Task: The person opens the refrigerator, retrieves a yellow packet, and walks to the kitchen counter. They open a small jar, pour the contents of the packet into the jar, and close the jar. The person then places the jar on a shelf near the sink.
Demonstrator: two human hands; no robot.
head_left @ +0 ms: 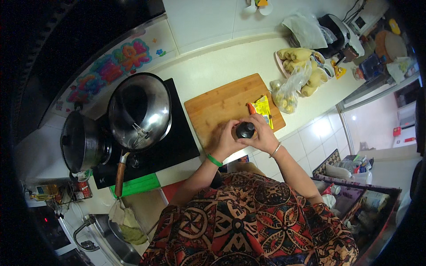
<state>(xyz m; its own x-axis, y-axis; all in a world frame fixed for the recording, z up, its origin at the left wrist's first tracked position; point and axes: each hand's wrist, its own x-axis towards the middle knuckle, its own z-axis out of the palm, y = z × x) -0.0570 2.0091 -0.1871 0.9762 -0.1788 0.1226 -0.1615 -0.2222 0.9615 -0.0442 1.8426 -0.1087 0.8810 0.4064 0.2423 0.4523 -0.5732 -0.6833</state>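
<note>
A dark bottle (245,130), seen from above with its black cap towards the camera, is held between both hands over the near edge of a bamboo cutting board (219,99). My left hand (227,141), with a green band at the wrist, grips its left side. On the other side my right hand (263,134), with a silver bangle, wraps around it. Just beyond my right hand, a yellow printed packet (262,108) lies on the board with an orange-red object (251,108) beside it. The bottle's lower part is hidden by the fingers.
A steel wok (139,109) with a wooden handle sits on the black cooktop (181,133); a dark lidded pot (81,143) stands left. Right of the board are a clear bag of yellowish pieces (288,96) and a plate of pale-yellow rolled or husked food (294,58). A sink (114,232) is lower left.
</note>
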